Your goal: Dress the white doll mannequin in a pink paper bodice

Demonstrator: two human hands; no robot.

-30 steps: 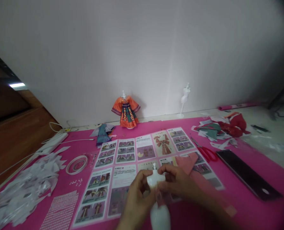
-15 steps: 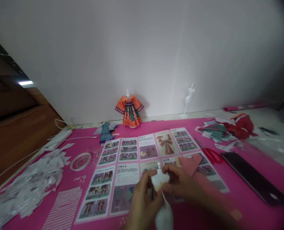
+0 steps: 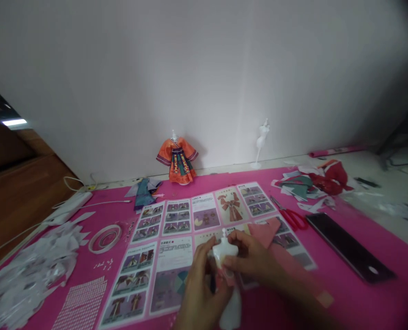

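In the head view, a small white plastic dress-form mannequin [image 3: 223, 250] was upright above the front edge of the desk [image 3: 355, 302], near its middle, with its lower part partly covered by the fingers. The left hand [image 3: 200, 286] had its fingers curled around the mannequin's side and waist, gripping it, while the right hand [image 3: 252, 259] pinched the chest and shoulder, its thumb lying across the front. A pinkish patch at the waist, between the hands, was too blurred to identify. Beneath and beyond the hands, a large paper sheet printed with garment pictures [image 3: 174, 252] lay on the pink covering. A flat coral-pink cloth piece [image 3: 267, 229] lay on the sheet just beside the right hand. Toward the right edge were red-handled metal scissors [image 3: 295, 220] and, near them, a long dark flat bar with a hole at one end [image 3: 348, 245]. At the back edge stood a figure in an orange wide-sleeved robe [image 3: 178, 160] and, well apart from it, a bare white mannequin on a thin stand [image 3: 261, 140]. Toward the left edge lay a round clear tape roll [image 3: 104, 238] and a heap of whitish scraps [image 3: 32, 275].
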